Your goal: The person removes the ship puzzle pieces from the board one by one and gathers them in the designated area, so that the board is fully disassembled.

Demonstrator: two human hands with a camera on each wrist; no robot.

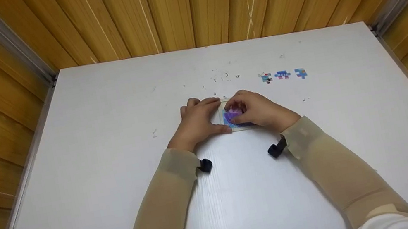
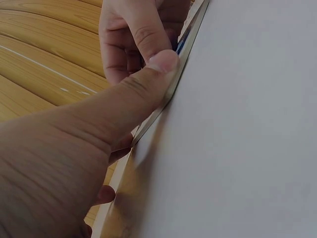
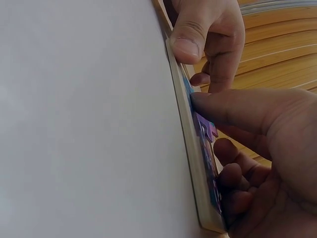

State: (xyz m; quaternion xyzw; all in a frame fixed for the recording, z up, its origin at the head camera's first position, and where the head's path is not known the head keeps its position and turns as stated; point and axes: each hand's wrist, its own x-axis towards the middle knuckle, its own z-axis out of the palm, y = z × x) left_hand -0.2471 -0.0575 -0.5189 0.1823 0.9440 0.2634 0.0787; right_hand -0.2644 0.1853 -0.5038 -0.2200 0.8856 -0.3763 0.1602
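A small wooden-rimmed puzzle tray (image 1: 243, 128) lies on the white table, with colourful jigsaw pieces inside it. At its left end my left hand (image 1: 197, 122) grips it, thumb on the near rim and forefinger by the far corner. My right hand (image 1: 264, 111) reaches over the tray and pinches a purple puzzle piece (image 1: 234, 115) between thumb and fingers. In the right wrist view that purple piece (image 3: 204, 125) sits slightly raised above the pieces around it. The right hand and its fingers hide much of the tray's right part.
Three loose puzzle pieces lie in a row to the right and behind the tray: a multicoloured one (image 1: 266, 77), a blue-striped one (image 1: 282, 74) and a blue one (image 1: 301, 73). Small dark marks speckle the white table (image 1: 110, 106). A wood-panelled wall (image 1: 169, 11) stands behind.
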